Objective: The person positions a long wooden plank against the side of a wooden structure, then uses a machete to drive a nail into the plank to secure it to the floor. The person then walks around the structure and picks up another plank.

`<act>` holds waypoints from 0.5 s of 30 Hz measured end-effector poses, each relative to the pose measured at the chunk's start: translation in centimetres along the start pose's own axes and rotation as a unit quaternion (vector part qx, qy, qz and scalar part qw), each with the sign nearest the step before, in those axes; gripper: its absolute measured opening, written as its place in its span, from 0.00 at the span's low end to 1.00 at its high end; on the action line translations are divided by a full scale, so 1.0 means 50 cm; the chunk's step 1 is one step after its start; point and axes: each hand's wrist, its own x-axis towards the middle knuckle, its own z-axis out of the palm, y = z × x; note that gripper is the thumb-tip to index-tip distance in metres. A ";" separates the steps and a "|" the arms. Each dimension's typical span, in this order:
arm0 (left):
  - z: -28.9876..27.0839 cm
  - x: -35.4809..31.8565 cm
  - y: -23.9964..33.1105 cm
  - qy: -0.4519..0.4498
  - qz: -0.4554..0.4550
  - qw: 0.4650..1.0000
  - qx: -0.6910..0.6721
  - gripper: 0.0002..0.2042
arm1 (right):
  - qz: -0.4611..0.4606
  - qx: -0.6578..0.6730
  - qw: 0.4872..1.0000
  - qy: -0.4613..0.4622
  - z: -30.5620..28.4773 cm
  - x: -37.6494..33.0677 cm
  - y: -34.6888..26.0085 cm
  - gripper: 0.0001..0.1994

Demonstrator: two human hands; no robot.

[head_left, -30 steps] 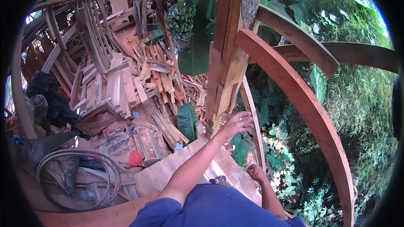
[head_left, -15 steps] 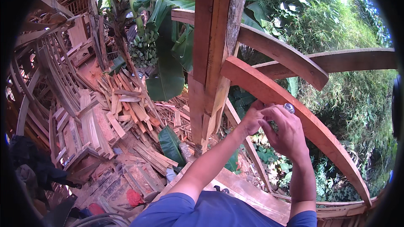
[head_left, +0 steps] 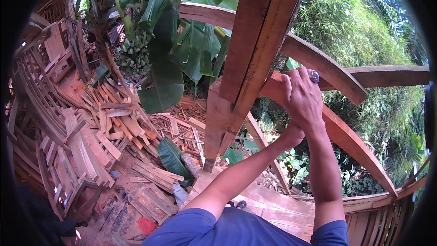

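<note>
A curved reddish wooden beam [head_left: 346,132] runs from the upright wooden post [head_left: 255,54] down to the right. My right hand [head_left: 302,98] lies over the beam's upper end beside the post, fingers curled, with a small grey metal piece [head_left: 314,76] at its fingertips. My left hand [head_left: 292,133] sits just below it against the beam's underside. It is mostly hidden by my right wrist, so its grip does not show. Both forearms rise from blue sleeves at the lower edge.
A second curved beam [head_left: 318,61] crosses behind the post. Far below on the left lie piles of cut planks [head_left: 114,118] and stacked wooden frames [head_left: 50,123]. A banana plant [head_left: 168,41] with a green bunch stands behind. Boards [head_left: 277,205] lie under me; thick greenery fills the right.
My right hand has come up from low beside my body to the beam, joining the left. Both hands have shifted upward along the beam toward the post, and the view has tilted up.
</note>
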 end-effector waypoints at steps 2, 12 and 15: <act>0.007 -0.002 0.027 0.003 -0.010 1.000 -0.009 0.20 | -0.051 -0.024 0.997 0.051 -0.008 0.009 0.004 0.14; 0.009 0.001 0.052 -0.021 -0.031 0.999 -0.005 0.15 | 0.043 0.086 0.972 -0.212 -0.025 0.046 -0.024 0.22; 0.011 0.009 0.062 -0.023 -0.034 0.996 -0.078 0.12 | 0.039 0.141 0.960 -0.240 -0.022 0.056 -0.001 0.23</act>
